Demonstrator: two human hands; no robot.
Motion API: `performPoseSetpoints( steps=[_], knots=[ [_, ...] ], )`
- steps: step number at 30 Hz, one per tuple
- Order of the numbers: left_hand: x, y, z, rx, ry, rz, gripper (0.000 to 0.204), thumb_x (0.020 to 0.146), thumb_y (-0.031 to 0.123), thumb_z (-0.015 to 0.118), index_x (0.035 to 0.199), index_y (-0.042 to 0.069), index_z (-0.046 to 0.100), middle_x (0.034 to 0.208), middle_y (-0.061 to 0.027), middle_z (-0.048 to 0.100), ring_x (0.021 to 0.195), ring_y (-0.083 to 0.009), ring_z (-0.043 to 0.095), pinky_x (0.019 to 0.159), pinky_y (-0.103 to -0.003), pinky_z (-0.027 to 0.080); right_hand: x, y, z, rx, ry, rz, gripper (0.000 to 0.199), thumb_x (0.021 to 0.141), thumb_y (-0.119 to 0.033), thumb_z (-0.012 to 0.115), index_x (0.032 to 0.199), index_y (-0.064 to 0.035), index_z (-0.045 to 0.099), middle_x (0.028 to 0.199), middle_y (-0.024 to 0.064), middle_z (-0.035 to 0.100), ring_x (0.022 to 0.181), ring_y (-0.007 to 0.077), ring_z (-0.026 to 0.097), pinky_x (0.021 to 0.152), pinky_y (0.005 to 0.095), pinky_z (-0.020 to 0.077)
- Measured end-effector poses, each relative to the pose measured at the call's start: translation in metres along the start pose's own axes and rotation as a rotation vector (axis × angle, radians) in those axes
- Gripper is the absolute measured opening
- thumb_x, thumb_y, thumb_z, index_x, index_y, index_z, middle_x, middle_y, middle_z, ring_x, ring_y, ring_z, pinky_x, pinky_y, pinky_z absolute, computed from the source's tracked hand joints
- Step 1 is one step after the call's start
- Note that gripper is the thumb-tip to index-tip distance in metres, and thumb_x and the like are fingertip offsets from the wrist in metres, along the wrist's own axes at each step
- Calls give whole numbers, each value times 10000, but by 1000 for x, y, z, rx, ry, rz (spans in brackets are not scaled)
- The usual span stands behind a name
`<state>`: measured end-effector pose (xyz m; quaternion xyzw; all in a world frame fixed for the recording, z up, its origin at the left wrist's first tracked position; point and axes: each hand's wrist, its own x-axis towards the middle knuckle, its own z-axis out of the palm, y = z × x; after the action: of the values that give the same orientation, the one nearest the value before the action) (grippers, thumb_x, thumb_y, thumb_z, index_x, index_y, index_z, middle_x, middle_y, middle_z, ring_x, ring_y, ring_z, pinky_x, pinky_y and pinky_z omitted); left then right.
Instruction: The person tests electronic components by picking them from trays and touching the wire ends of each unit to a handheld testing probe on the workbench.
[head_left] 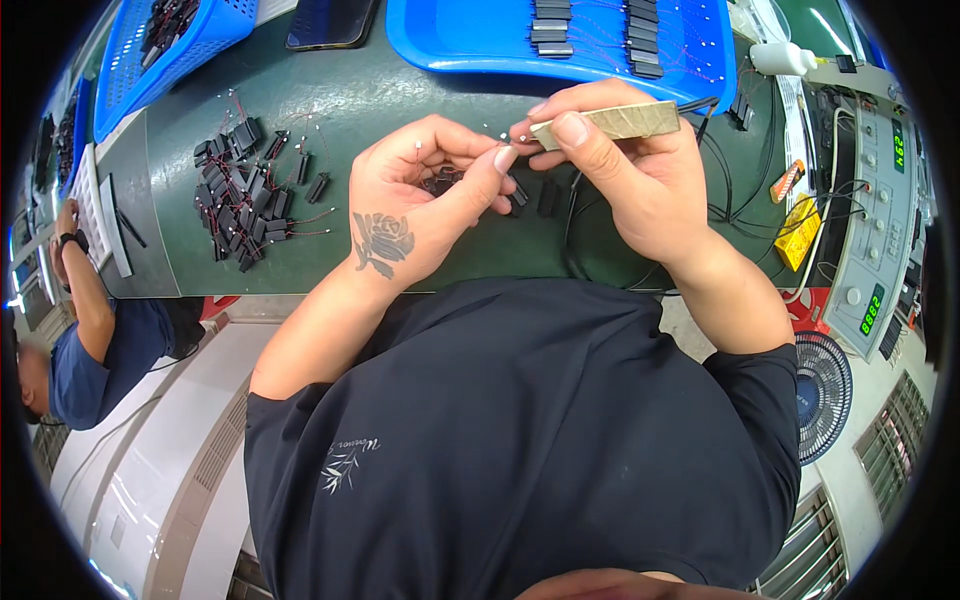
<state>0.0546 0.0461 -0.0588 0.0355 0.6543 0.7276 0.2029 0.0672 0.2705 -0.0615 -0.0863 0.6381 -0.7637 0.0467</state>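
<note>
1. While both hands meet above a dark green bench mat [420, 90], the left hand [420, 200] curls its fingers around a small black component [440, 181] with thin wire leads, thumb and forefinger pinched near the lead tips.
2. The right hand [620, 175] pinches a flat tan block [615, 121], thumb pressed on its near end, the block pointing away to the right and its left end just beside the left thumb tip.
3. The component sits in the left palm, mostly hidden by the fingers; whether the block touches its leads cannot be told.
4. To the left on the mat lies a loose heap of black parts with red leads [240, 195], well apart from the hands.
5. A few more black parts [547, 196] lie on the mat directly under the hands.
6. At the far edge stands a blue plastic tray [450, 40] with rows of like parts; a blue basket [130, 70] sits at the upper left, with a dark phone [330, 22] between the two.
7. On the right stands a grey instrument with green digit displays [875, 200]; black cables [725, 190] run from it across the mat.
8. A small fan [825, 395] sits low at the right, and another person in a blue shirt [95, 360] works at the far left.
</note>
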Motion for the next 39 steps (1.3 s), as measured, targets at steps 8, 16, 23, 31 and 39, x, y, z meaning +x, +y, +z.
performPoseSetpoints(
  steps=[8, 16, 23, 31, 39],
  knots=[
    [0, -3, 1, 15, 0, 35, 68, 954, -37, 788, 986, -23, 729, 837, -108, 769, 714, -143, 745, 664, -221, 600, -2, 1, 2, 7, 0, 6, 199, 1113, -134, 665, 1219, 23, 726, 1145, 177, 778, 1030, 233, 772, 879, 303, 644],
    [1, -3, 1, 35, -4, 33, 59, 959, -33, 784, 982, -25, 731, 857, -115, 771, 715, -146, 744, 657, -219, 598, -2, 0, 6, 48, 64, 44, 140, 1059, -119, 755, 1129, -2, 787, 1106, 79, 777, 887, 135, 701, 787, 238, 578],
    [2, 0, 1, 27, 0, 11, 81, 1005, 33, 770, 996, -30, 720, 885, -127, 770, 716, -159, 749, 615, -213, 579, 1, -1, -8, -235, -133, -156, 172, 1126, -129, 633, 1193, 15, 699, 1153, 182, 730, 1041, 260, 739, 941, 361, 613],
    [9, -4, -1, -139, 14, 27, 172, 1096, 150, 690, 1111, -20, 663, 970, -153, 767, 709, -181, 755, 554, -204, 545, 4, 1, -14, 104, -194, -208, 182, 1150, -172, 585, 1201, -6, 641, 1150, 197, 687, 1048, 305, 733, 955, 421, 613],
    [-4, -4, -4, -40, 87, 30, 160, 1120, 143, 651, 1150, -14, 639, 1012, -161, 770, 774, -175, 748, 638, -222, 560, 0, -14, -16, 261, -229, -44, 203, 1148, -185, 584, 1202, 7, 625, 1126, 209, 683, 1021, 323, 759, 892, 421, 670]
  ],
)
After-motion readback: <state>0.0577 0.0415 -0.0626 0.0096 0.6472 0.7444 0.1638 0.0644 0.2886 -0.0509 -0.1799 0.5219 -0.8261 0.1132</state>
